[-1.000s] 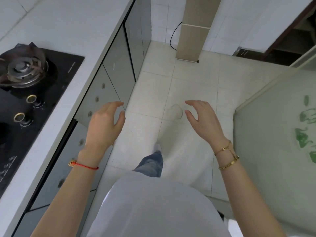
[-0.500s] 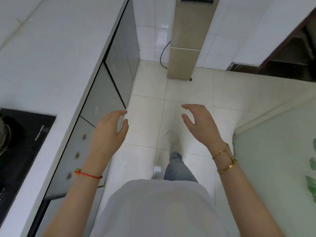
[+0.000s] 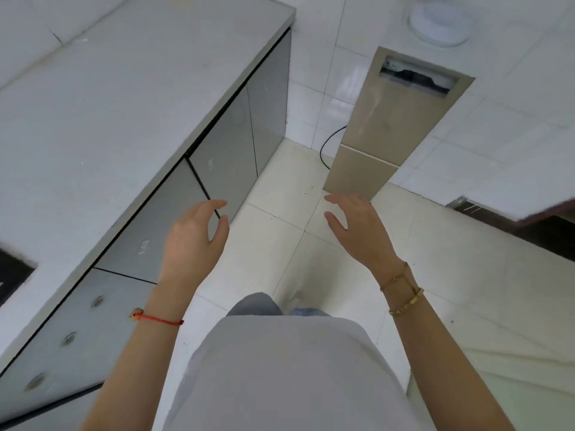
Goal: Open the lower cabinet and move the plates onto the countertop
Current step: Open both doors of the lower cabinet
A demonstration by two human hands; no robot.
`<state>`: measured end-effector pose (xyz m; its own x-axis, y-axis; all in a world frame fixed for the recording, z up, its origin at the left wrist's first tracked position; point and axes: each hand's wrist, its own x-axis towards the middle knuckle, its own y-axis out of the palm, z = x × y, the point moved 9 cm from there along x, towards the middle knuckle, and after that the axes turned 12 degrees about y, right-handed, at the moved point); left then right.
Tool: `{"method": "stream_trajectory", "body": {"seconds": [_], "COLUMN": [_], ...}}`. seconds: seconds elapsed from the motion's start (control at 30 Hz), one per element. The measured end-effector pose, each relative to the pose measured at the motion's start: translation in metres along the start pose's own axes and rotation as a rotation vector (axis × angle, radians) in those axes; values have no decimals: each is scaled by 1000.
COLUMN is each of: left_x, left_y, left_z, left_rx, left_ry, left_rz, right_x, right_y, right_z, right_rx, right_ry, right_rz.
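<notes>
Both hands are empty with loose fingers, and the left hand (image 3: pixel 191 241) is nearer than the right hand (image 3: pixel 361 231) to the shut cabinet doors (image 3: pixel 224 157) under the desk (image 3: pixel 124 98) on the left (no plates show yet).
</notes>
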<state>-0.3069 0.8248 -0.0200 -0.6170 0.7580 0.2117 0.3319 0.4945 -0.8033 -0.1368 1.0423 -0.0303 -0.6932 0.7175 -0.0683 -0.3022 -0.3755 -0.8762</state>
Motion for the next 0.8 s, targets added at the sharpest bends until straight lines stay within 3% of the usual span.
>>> {"method": "stream_trajectory", "body": {"seconds": [0.47,0.8], "left_x": [121,178], "left_y": [1,-21], "left_z": [73,127], "left_rx": [104,149], "left_ry": [-323,-499], "left_rz": [-219,-283], "right_x": [239,338], "right_y": [49,89], "right_z": [80,172], "right_rx": [-36,-42], "right_ry": [-352,-544], "right_rz": [257,368]}}
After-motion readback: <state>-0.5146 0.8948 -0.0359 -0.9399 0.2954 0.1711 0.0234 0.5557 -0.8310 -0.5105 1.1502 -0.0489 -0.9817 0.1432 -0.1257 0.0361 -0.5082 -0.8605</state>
